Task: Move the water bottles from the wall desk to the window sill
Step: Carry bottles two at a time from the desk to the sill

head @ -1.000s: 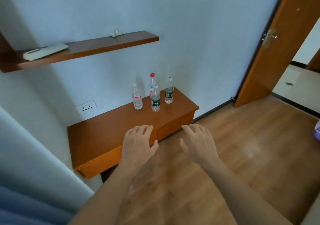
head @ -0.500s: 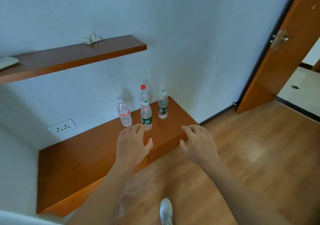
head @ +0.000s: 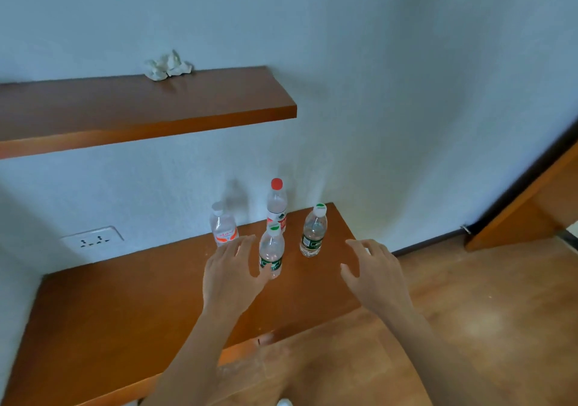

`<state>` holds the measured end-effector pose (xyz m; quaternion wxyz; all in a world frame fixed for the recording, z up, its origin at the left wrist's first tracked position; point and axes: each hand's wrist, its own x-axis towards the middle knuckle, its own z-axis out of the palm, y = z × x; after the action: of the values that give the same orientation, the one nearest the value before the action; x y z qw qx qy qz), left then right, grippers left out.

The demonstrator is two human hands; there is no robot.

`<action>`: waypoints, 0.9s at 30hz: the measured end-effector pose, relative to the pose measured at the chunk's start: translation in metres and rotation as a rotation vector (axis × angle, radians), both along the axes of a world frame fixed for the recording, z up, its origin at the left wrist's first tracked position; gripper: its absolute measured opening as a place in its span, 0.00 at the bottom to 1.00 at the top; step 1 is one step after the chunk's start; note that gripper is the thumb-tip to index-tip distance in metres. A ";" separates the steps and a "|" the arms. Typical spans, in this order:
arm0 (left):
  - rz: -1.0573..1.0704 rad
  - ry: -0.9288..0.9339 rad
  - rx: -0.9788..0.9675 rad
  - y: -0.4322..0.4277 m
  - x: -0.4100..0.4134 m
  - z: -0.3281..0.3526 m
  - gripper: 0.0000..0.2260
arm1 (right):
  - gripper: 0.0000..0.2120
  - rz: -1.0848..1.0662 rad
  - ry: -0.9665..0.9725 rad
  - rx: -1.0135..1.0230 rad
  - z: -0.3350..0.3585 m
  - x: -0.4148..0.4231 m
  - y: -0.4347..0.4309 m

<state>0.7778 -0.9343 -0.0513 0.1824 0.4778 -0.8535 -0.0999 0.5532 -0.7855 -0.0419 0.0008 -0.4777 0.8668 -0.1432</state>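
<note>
1. Both hands have come forward over the wall desk (head: 125, 312) since the earlier frame, and the bottles now show larger; the four bottles themselves have not shifted.
2. The left hand (head: 233, 276) is released, its fingers spread, and it holds nothing. Its thumb lies right at the lower side of the nearest bottle (head: 271, 254), which has a green cap and a green label. I cannot tell whether it already touches.
3. The right hand (head: 375, 276) is also relaxed and empty. It hovers over the right front part of the desk, near the second green-capped bottle (head: 313, 232) but apart from it.
4. Behind these stand the orange-label bottle (head: 222, 229) and, closest to the wall, the red-capped bottle (head: 276, 205). All four are upright on the right end of the desk.
5. Farther off are a wall socket (head: 92, 241), a shelf (head: 140, 108) with a crumpled tissue (head: 167, 66) on it, and a door (head: 531, 211) at the right. The window sill is not in view.
6. To do this step well, I think each hand should close round the middle of one front bottle and lift straight up, so that the back bottles are not knocked.
</note>
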 end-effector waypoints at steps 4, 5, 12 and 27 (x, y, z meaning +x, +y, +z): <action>0.095 0.053 0.184 -0.014 -0.012 -0.026 0.33 | 0.28 0.038 -0.108 0.027 -0.016 -0.028 -0.034; 0.115 0.068 0.232 -0.016 -0.015 -0.033 0.34 | 0.29 0.044 -0.137 0.038 -0.021 -0.034 -0.041; 0.213 0.121 0.456 -0.034 -0.053 -0.071 0.43 | 0.39 0.049 -0.400 0.093 -0.066 -0.078 -0.093; 0.414 0.394 0.593 -0.046 -0.104 -0.109 0.44 | 0.45 0.191 -0.903 0.021 -0.135 -0.110 -0.159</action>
<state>0.6740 -0.9808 -0.1605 0.2131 0.6429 -0.6225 -0.3922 0.4429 -0.9445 -0.1765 0.3963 -0.4451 0.7333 -0.3272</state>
